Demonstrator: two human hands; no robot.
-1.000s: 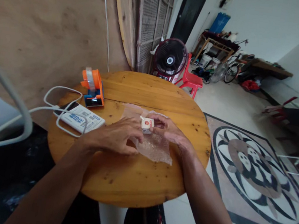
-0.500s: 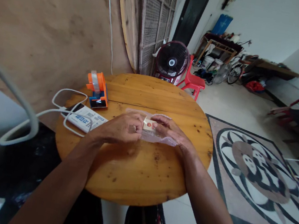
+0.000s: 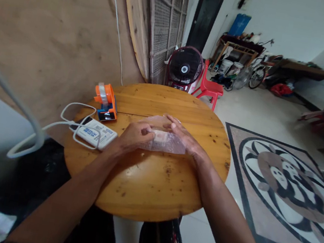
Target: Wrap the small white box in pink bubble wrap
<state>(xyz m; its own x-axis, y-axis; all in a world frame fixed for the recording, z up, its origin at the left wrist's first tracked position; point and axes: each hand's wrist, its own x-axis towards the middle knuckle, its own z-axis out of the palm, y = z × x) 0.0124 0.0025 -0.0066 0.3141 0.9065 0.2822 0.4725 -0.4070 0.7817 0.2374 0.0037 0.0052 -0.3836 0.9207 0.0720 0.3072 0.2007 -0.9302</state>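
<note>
Probably light and soft, clear wrap (image 3: 175, 144) over the box (image 3: 161, 137) is best held at its edges; it is pinched by left hand (image 3: 136, 135) fingers, right hand (image 3: 184, 136) fingers extended.

The lone head-worn camera looks forward and down onto the table (image 3: 152, 189) from above its near edge. Left hand (image 3: 135, 137) and right hand (image 3: 186, 138) show close, mid-view; the fan (image 3: 184, 69) stands farther off

1. Your light is soft and moderate, its source hidden.
2. You get pale glare on the table (image 3: 152, 189), glints on the plastic wrap (image 3: 174, 144).
3. Your left hand (image 3: 136, 134) casts a soft shadow; the lower left sinks into darkness.
4. The white cable (image 3: 39, 141) blurs close to you; wide-angle distortion stretches the edges.
</note>
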